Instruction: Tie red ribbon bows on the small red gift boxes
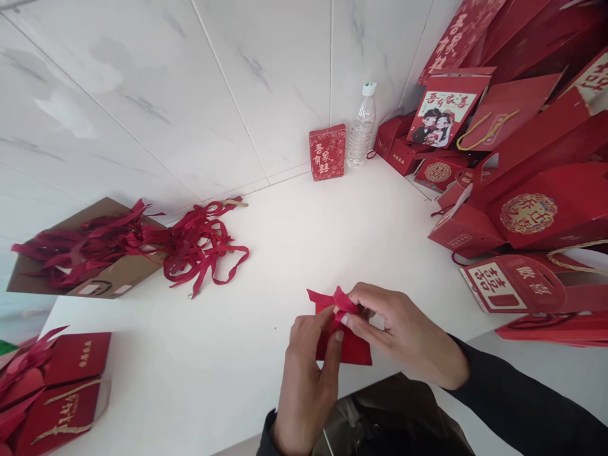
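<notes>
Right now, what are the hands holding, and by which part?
The left hand and right hand hold a small red box, their fingers pinching the red ribbon at its top.

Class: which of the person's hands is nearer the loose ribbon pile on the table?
Left. The left hand sits right of the ribbon pile, nearer the camera; the right hand is farther right, across the red box both hold.

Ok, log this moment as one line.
left hand: pinches red ribbon | right hand: pinches red ribbon | red box: on white table
</notes>
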### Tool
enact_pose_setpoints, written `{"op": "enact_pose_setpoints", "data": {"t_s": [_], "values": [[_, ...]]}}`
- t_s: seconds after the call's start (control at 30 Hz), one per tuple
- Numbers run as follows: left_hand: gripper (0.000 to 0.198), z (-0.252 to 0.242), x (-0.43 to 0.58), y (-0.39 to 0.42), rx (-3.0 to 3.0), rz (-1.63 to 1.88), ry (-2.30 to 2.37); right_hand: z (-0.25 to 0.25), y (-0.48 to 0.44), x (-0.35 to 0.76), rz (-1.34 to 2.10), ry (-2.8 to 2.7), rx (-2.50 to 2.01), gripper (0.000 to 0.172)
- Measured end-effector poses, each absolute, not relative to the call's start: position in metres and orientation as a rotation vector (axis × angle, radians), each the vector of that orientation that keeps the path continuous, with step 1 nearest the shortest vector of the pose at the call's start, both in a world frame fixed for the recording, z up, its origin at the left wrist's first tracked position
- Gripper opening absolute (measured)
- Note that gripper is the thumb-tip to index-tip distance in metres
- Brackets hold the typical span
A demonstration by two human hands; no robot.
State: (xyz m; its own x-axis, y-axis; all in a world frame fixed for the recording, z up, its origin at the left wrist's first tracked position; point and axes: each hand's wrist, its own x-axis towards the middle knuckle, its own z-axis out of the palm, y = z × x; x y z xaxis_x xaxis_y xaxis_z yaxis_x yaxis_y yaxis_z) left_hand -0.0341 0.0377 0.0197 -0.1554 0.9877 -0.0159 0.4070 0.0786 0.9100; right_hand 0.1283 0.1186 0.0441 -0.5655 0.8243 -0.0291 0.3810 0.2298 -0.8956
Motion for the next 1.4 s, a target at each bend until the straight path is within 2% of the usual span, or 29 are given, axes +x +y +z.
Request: {"op": "enact_pose_setpoints", "data": {"t_s": [0.07, 0.2, 0.43, 0.6, 0.73, 0.87, 0.97, 1.13, 1.23, 1.27, 1.37, 1.4], "values": [[0.015, 0.018, -0.037, 0.038, 1.448, 0.991, 1.634, 0.045, 0.122, 0.130, 1.278, -2.064, -1.115, 0.017], [0.016, 0.018, -0.031, 0.034, 1.331, 1.076, 1.634, 0.049, 0.124, 0.135, 1.294, -2.075, -1.169, 0.009], [0.022, 0.016, -0.013, 0.024, 1.048, 1.287, 1.706, 0.055, 0.120, 0.146, 1.290, -2.105, -1.310, 0.024], [0.023, 0.012, 0.006, 0.009, 0.657, 1.405, 1.795, 0.048, 0.115, 0.155, 1.296, -2.030, -1.329, 0.023], [0.019, 0.013, 0.004, 0.011, 0.901, 1.364, 1.879, 0.045, 0.106, 0.155, 1.278, -2.023, -1.346, 0.021], [0.017, 0.021, -0.007, 0.025, 1.559, 1.120, 1.770, 0.047, 0.100, 0.150, 1.234, -2.085, -1.143, 0.026], [0.018, 0.026, -0.011, 0.032, 1.839, 0.984, 1.627, 0.049, 0.102, 0.146, 1.311, -2.158, -0.902, 0.016], [0.014, 0.026, -0.014, 0.032, 1.837, 1.059, 1.708, 0.051, 0.108, 0.146, 1.306, -2.106, -1.032, 0.017], [0.036, 0.018, -0.016, 0.032, 1.736, 1.080, 1.738, 0.052, 0.107, 0.148, 1.353, -2.067, -1.046, 0.019], [0.037, 0.015, -0.017, 0.033, 1.717, 1.068, 1.728, 0.052, 0.106, 0.149, 1.381, -2.044, -1.051, 0.019], [0.014, 0.007, -0.019, 0.034, 1.664, 1.082, 1.738, 0.050, 0.103, 0.153, 1.425, -1.970, -1.101, 0.016], [0.013, 0.006, -0.019, 0.033, 1.627, 1.115, 1.759, 0.049, 0.102, 0.155, 1.393, -1.958, -1.129, 0.015]]}}
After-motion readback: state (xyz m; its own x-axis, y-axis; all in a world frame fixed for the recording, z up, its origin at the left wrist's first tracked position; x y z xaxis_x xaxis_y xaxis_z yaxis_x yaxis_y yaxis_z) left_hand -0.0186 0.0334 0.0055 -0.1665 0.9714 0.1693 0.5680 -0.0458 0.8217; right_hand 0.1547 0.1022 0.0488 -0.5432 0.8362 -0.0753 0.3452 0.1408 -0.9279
